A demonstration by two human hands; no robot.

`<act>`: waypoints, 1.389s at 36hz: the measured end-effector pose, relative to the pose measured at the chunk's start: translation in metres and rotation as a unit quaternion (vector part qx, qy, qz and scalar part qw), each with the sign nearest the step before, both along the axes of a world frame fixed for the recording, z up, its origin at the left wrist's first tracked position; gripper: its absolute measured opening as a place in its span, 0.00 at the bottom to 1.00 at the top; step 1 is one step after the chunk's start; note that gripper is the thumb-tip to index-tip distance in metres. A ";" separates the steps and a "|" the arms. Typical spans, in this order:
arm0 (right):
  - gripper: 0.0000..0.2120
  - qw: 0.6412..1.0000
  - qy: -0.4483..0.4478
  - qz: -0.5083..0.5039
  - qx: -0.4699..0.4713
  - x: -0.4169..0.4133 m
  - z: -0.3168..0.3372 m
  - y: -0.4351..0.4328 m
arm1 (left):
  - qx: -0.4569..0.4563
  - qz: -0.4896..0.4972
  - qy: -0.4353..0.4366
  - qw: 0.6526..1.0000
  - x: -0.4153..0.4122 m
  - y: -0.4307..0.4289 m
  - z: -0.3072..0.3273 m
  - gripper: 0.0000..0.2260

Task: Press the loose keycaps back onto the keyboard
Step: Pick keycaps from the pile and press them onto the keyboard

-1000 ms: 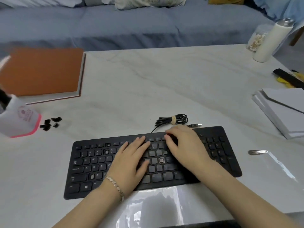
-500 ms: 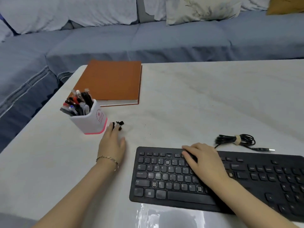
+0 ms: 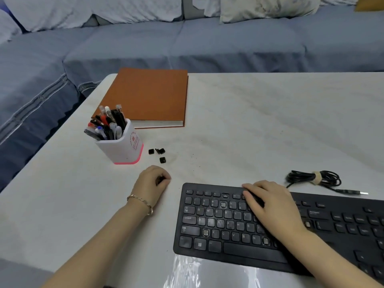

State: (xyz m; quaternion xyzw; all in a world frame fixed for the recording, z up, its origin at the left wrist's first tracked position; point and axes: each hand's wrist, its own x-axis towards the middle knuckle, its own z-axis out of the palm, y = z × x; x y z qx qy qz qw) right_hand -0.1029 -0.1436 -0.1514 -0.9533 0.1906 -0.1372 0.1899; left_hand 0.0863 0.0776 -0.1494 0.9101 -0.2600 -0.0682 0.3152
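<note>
A black keyboard [image 3: 228, 223] lies on the white table at the lower right, with a few bare key sockets showing, such as one [image 3: 223, 204] in the number row. Three loose black keycaps [image 3: 162, 160] lie beside the pen holder. My left hand [image 3: 152, 181] is left of the keyboard, its fingers curled round a small dark keycap. My right hand [image 3: 270, 206] rests flat on the keyboard's upper middle keys.
A white pen holder [image 3: 124, 148] full of pens stands left of the keycaps. An orange book [image 3: 149, 96] lies behind it. The coiled keyboard cable [image 3: 313, 178] sits at the right. A blue sofa [image 3: 187, 44] runs along the table's far side.
My left hand left the keyboard, reached to the keycaps by the pen holder, and has drawn back with one in its fingers. The view swung left. My right hand stayed on the keyboard.
</note>
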 end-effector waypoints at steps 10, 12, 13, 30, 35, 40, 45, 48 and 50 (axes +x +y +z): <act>0.08 1.000 -0.008 -0.003 -0.009 0.001 0.001 0.002 | 0.038 -0.023 0.012 0.999 -0.022 0.009 0.000 0.07; 0.08 1.000 -0.010 -0.004 -0.010 0.000 0.001 0.002 | 0.044 -0.014 0.008 0.999 -0.021 0.007 0.001 0.07; 0.08 1.000 -0.011 -0.004 -0.009 0.000 0.001 0.002 | 0.046 -0.009 0.004 0.999 -0.020 0.007 0.001 0.06; 0.13 0.983 -0.066 -0.004 0.171 0.007 0.023 0.015 | -0.332 0.116 0.444 0.824 -0.059 -0.009 0.054 0.05; 0.19 0.888 -0.134 0.098 0.428 0.015 0.057 0.038 | -0.261 0.000 0.401 0.878 -0.079 -0.024 0.073 0.05; 0.19 0.883 -0.125 0.148 0.427 0.013 0.068 0.041 | -0.232 -0.060 0.362 0.901 -0.089 -0.036 0.077 0.07; 0.20 0.882 -0.123 0.122 0.438 0.002 0.066 0.035 | -0.222 -0.087 0.348 0.907 -0.096 -0.043 0.077 0.09; 0.20 0.885 -0.116 0.095 0.441 -0.003 0.063 0.036 | -0.227 -0.088 0.349 0.905 -0.099 -0.046 0.077 0.12; 0.18 0.886 -0.116 0.068 0.443 -0.007 0.059 0.035 | -0.221 -0.076 0.341 0.911 -0.099 -0.045 0.074 0.12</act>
